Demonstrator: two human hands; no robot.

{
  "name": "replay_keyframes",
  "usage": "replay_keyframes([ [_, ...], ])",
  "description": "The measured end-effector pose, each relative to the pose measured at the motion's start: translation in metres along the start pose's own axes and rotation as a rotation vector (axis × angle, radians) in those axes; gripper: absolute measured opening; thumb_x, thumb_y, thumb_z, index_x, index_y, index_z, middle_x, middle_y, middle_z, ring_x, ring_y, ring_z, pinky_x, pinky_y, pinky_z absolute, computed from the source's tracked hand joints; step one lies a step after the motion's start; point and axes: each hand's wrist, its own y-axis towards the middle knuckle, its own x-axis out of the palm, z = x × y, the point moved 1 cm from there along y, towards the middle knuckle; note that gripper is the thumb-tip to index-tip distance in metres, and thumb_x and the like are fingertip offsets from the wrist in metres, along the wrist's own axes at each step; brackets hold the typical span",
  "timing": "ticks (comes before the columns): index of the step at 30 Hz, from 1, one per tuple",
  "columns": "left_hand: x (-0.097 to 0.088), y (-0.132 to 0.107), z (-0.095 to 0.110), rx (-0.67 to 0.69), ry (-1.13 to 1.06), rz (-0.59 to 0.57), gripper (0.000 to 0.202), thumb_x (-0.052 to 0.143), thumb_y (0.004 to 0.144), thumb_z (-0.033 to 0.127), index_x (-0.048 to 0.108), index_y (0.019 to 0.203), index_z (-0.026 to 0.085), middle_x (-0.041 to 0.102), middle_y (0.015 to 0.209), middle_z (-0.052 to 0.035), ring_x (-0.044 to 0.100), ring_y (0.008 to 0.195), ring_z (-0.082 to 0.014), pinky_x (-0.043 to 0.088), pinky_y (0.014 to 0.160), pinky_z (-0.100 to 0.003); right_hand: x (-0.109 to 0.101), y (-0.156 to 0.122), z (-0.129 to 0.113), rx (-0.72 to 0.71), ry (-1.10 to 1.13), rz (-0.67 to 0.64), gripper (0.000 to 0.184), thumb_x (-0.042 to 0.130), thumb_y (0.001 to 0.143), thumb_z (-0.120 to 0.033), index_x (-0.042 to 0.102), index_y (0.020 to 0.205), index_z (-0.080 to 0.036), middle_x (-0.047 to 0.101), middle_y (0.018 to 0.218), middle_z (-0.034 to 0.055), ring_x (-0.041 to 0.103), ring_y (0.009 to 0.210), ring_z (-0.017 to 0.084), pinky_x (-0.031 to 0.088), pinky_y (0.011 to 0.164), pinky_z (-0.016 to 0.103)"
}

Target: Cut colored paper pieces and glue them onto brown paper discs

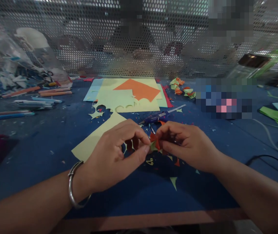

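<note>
Between my two hands is a small folded paper piece (155, 141), orange with a light green part. My left hand (121, 152), with a silver bangle at its wrist, pinches the green side between thumb and forefinger. On the orange side, the fingers of my right hand (186, 143) are closed on the same piece. Just beyond the fingertips lies a purple glue gun (157, 116) on the blue table (139, 198). Small paper scraps (174, 182) are scattered under and around my hands. A pale yellow sheet (90, 143) lies partly behind my left hand.
Coloured sheets (146, 105) with cut-out edges are stacked at the back. Crumpled paper flowers (176, 85) sit right of them. Markers (35, 103) and a bottle (48, 58) stand at left. A cable (268, 130) crosses the right side. A perforated metal screen (92, 48) closes the back.
</note>
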Motion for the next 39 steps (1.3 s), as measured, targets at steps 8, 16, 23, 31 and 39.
replay_keyframes([
  [8,0.003,0.001,0.001,-0.153,-0.062,0.008,0.011,0.068,0.092,0.030,0.065,0.097,0.021,0.067,0.086,0.0005,0.065,0.072,-0.0102,0.053,0.064,-0.022,0.000,-0.001,0.000,0.011,0.030,0.018,0.004,0.061,0.090,-0.014,0.064,0.091,-0.016,0.067,0.073,-0.0028,0.061,0.061,0.007,0.048,0.057,0.017],
  [16,0.007,0.004,-0.006,-0.254,-0.253,-0.012,0.013,0.071,0.090,0.028,0.064,0.097,0.020,0.071,0.085,-0.0003,0.068,0.073,-0.0113,0.054,0.061,-0.020,0.002,-0.002,0.002,0.043,0.054,-0.033,0.005,0.062,0.091,-0.016,0.065,0.094,-0.018,0.066,0.076,-0.0022,0.062,0.064,0.008,0.048,0.057,0.018],
  [23,0.003,0.007,-0.004,-0.232,-0.150,-0.015,0.005,0.065,0.091,0.021,0.063,0.096,0.019,0.071,0.082,0.0000,0.068,0.071,-0.0114,0.054,0.063,-0.022,0.004,0.000,0.000,0.059,0.105,-0.058,0.005,0.062,0.089,-0.013,0.064,0.091,-0.017,0.064,0.072,-0.0024,0.061,0.061,0.008,0.049,0.056,0.018],
  [31,0.002,0.007,-0.002,0.007,0.111,-0.019,0.014,0.059,0.086,0.007,0.068,0.084,0.018,0.071,0.091,-0.0025,0.065,0.081,-0.0120,0.051,0.071,-0.024,0.004,-0.002,0.003,0.080,0.103,-0.078,0.009,0.061,0.088,-0.013,0.065,0.095,-0.017,0.067,0.073,-0.0028,0.064,0.063,0.008,0.051,0.059,0.017],
  [39,0.002,0.006,-0.001,0.054,0.183,-0.004,0.020,0.058,0.084,0.003,0.069,0.084,0.019,0.073,0.089,-0.0018,0.067,0.083,-0.0127,0.051,0.075,-0.024,0.004,-0.003,0.002,0.086,0.116,-0.076,0.007,0.062,0.088,-0.013,0.065,0.092,-0.018,0.066,0.072,-0.0030,0.062,0.062,0.008,0.050,0.058,0.018],
])
